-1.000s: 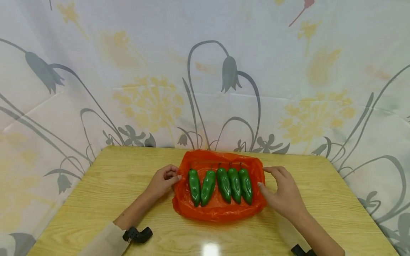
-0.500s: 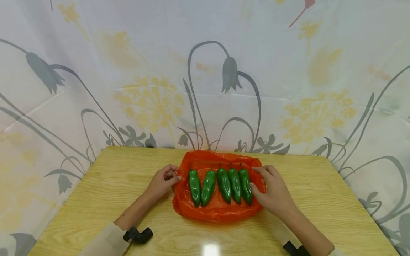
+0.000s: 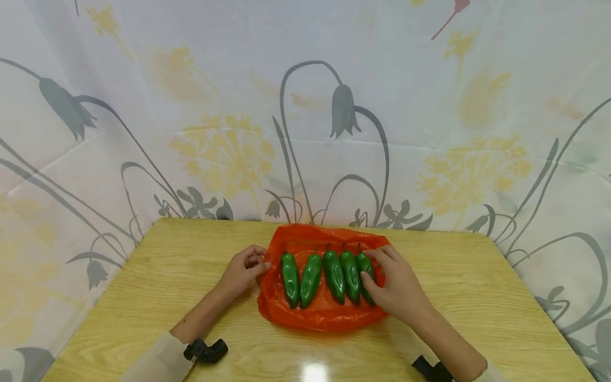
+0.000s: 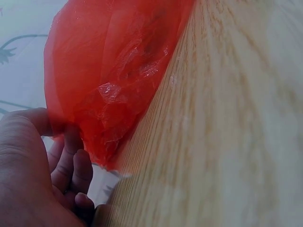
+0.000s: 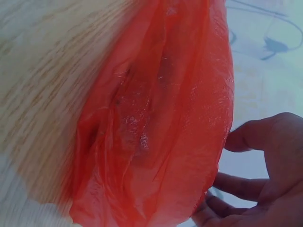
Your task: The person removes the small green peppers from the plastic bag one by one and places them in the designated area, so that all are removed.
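A thin red-orange plastic bag (image 3: 324, 321) lies spread open on the table with its rim standing up. Several glossy green peppers (image 3: 310, 278) lie side by side in it, stems toward the back. At the bag's left rim, my left hand (image 3: 243, 271) pinches the plastic between thumb and fingers, as the left wrist view also shows. My right hand (image 3: 398, 284) reaches over the right rim, thumb and forefinger spread at the rightmost pepper (image 3: 361, 263), partly covering it. In the right wrist view, the bag's wall (image 5: 147, 109) hides the peppers.
The wooden table (image 3: 191, 276) runs out around the bag on all sides. A curtain with printed flowers (image 3: 305, 148) hangs right behind the table's back edge. Black wrist devices (image 3: 206, 351) sit on both forearms.
My right hand has left the bag's right rim and moved left, over it, to the rightmost pepper. My left hand, the bag's left side and the peppers stay as they were.
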Demonstrator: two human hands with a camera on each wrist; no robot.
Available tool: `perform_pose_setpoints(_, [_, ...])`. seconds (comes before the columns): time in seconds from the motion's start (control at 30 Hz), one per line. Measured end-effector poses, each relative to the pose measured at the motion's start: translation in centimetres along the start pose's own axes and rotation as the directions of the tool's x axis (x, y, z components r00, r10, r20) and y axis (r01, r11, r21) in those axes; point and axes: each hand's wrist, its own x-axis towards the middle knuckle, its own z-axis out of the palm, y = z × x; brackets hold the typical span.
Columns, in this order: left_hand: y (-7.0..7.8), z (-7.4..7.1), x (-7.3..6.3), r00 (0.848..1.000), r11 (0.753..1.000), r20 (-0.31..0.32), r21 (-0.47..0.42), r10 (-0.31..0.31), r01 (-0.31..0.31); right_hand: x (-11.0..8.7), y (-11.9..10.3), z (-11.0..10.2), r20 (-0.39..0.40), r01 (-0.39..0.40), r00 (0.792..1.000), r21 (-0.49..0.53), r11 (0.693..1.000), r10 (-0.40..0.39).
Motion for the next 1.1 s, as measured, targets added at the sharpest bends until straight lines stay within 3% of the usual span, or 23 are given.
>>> perform_pose_setpoints(0.33, [-0.1, 0.2, 0.0, 1.000, 1.000, -0.013, 0.001, -0.001, 0.001, 0.8, -0.3, 0.6, 0.088, -0.082, 0.992, -0.055, 0.995, 0.087])
perform_pose_setpoints(1.1, [-0.1, 0.2, 0.2, 1.000, 1.000, -0.013, 0.013, 0.005, -0.005, 1.4, 0.8, 1.4, 0.163, -0.187, 0.962, -0.183, 0.965, 0.217])
